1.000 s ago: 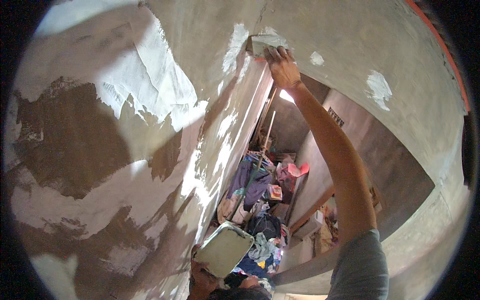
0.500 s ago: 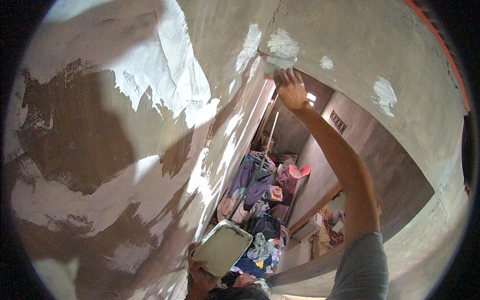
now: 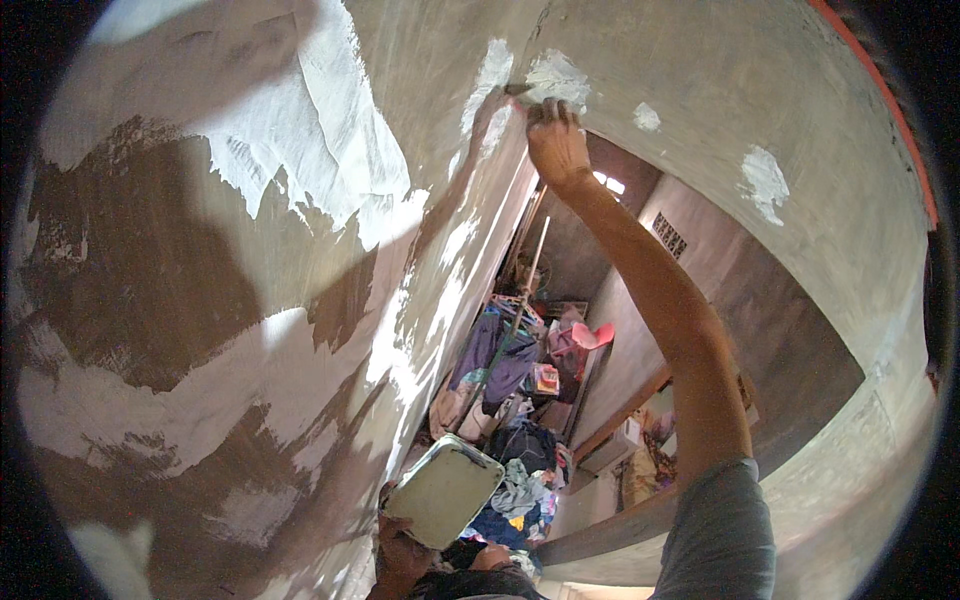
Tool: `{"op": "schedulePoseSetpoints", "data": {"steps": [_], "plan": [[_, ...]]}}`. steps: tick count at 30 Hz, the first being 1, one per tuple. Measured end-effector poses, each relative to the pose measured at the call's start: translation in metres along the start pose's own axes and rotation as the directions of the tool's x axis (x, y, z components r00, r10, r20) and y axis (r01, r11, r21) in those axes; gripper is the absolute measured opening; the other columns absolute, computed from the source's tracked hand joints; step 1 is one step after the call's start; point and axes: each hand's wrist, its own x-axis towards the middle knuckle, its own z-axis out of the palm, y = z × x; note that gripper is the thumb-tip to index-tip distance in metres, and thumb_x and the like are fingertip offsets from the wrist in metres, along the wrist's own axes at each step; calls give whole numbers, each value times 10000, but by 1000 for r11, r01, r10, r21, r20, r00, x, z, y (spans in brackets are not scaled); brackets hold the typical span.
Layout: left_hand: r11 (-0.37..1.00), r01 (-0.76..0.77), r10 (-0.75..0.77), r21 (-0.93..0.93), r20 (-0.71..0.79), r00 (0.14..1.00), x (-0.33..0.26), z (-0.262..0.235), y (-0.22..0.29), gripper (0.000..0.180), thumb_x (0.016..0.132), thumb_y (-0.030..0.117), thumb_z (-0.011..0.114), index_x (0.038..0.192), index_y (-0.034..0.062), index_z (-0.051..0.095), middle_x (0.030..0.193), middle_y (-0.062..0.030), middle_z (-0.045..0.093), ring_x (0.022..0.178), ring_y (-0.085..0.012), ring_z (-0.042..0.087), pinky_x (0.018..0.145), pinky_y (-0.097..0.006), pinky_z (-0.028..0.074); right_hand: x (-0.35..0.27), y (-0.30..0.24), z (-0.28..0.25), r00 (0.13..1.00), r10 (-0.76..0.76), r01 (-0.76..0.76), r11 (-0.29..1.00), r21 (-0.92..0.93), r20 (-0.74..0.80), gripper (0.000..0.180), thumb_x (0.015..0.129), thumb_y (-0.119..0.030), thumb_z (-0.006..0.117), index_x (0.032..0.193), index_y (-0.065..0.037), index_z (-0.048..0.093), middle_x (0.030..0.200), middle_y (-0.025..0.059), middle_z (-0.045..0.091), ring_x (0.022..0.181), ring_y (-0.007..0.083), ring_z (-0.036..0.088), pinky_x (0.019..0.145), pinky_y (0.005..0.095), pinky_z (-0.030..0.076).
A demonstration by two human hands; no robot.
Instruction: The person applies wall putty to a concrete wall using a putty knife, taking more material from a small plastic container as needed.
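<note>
Wall (image 3: 430, 60) takes up most of the view, its left face daubed with broad, uneven bands of white over darker brown, with sunlight and shadow lying across it. An opening (image 3: 640, 215) cuts through on the right, showing a dim room beyond. Across it reaches the right arm, upright, in a short grey sleeve (image 3: 715, 530). Low in the opening sits a jumble of clothes (image 3: 520, 490), with a purple garment (image 3: 505, 355) just above.

Nearer, at the bottom, a shallow rectangular tray (image 3: 450, 495) with a pale inside is held tilted at the foot of the opening. The left hand (image 3: 400, 545) grips its lower left edge; the fingers underneath are hidden. Up at the corner of the opening, the right hand (image 3: 556, 140) has its fingers bent closed on a flat tool (image 3: 517, 89), which shows only as a dark sliver against the wall. Just above the knuckles is a white patch (image 3: 557, 76); a smaller white dab (image 3: 646, 117) lies farther right.
</note>
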Motion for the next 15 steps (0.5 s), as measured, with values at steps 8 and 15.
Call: {"op": "schedulePoseSetpoints", "data": {"steps": [8,15], "plan": [[997,-74,73,16,32,997,-3,20,1,573,569,97,584,1112,89,400,1030,-135,494,981,-318,512,816,-468,472,19,-2,-11,986,0,-6,999,32,169,367,782,-71,473,1136,26,473,1066,201,510,1056,319,471,880,403,405],[998,-15,11,69,66,998,8,-19,-6,595,558,116,589,1122,107,402,1027,-122,487,979,-308,508,809,-470,472,31,7,-15,992,117,-109,984,144,-47,266,801,-86,464,1020,40,545,1061,194,513,1001,308,493,862,409,410]]}}
